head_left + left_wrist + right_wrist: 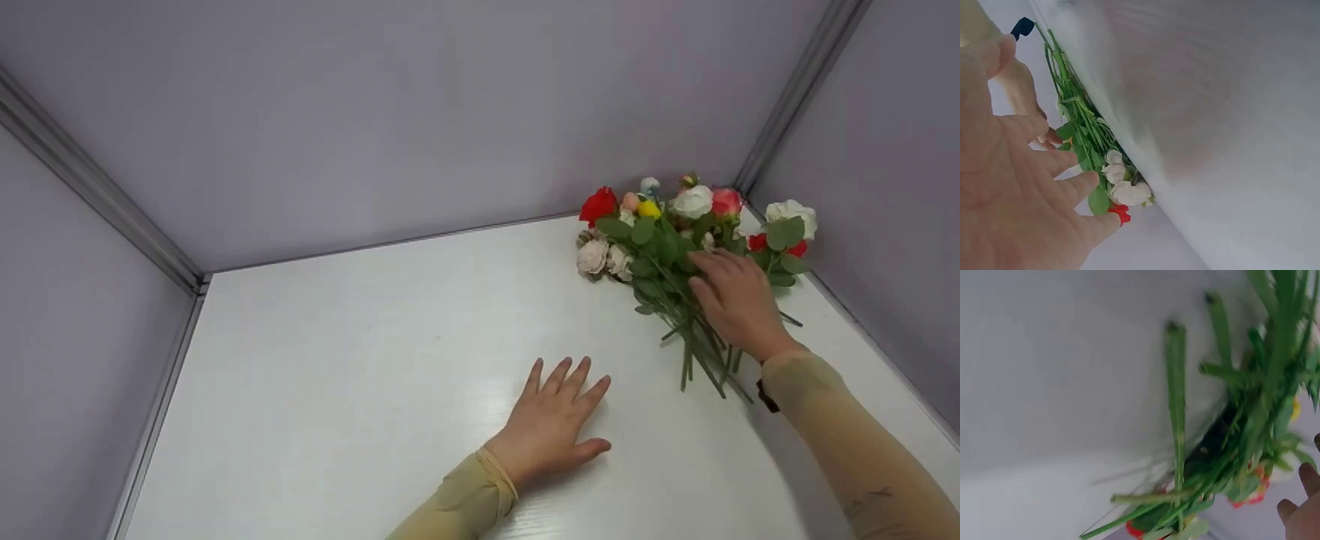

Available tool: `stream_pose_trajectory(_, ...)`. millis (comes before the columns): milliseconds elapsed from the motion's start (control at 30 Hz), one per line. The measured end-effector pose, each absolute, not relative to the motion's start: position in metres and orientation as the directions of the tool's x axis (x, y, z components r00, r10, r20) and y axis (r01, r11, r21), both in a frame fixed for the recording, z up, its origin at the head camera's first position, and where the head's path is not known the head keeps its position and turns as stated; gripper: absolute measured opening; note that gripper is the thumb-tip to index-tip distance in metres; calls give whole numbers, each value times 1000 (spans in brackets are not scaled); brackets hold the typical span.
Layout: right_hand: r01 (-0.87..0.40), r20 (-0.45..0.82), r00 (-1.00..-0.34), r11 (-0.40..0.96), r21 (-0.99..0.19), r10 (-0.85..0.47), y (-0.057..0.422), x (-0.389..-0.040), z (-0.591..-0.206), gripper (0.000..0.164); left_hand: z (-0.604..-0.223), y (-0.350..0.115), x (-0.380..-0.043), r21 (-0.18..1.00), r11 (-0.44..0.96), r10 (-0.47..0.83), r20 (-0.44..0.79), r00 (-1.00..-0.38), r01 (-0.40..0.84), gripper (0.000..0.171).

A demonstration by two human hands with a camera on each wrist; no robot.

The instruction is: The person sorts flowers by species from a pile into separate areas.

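A heap of artificial flowers lies at the far right of the table, green stems (705, 356) pointing toward me. Among the blooms are a red flower (598, 206), a white flower (694, 201), a yellow flower (648, 210) and pale pink roses (592, 257). Over the leaves and upper stems is my right hand (739, 300), fingers loosely bent; whether they touch the leaves I cannot tell. In the right wrist view its fingertips (1310, 475) hold no stem. My left hand (551, 427) is spread palm down near the table's middle, holding nothing.
The white table (322, 390) meets a grey back wall (375, 135) and side panels. A metal corner post (795, 97) rises just behind the flowers. More white and red blooms (791, 221) lie close to the right panel.
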State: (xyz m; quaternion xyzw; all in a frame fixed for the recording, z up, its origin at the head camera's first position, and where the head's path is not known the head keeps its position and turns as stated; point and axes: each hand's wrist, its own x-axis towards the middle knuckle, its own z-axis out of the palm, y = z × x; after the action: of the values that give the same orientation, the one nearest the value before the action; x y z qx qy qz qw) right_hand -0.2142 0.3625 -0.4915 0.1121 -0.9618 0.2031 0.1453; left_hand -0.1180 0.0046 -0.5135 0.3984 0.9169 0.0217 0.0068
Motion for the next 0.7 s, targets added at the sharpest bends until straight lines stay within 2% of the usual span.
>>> stream_pose_trajectory(100,-207,384,-923,876,-436,-27,375,-209,-476,43,-511,4,-116,41,677,735,8,-678,735,83)
stream_pose_trajectory(267,-75,291,-953,860,-505,88,389,-197,-467,38,-508,2,-113,41,666,745,12,-667,745,83)
stream_pose_trajectory(367,-75,242,-968,861,-504,58,384,-190,-471,33,-507,-2,-113,47,663,747,18,-665,747,83)
stream_pose_trajectory(533,-153,221,-974,878,-453,-56,361,-189,-485,22,-509,-7,-114,58,667,743,17,-669,743,82)
stream_pose_trajectory(700,-189,209,-971,914,-360,-119,341,-201,-493,16,-509,-8,-113,99,665,744,-2,-668,740,82)
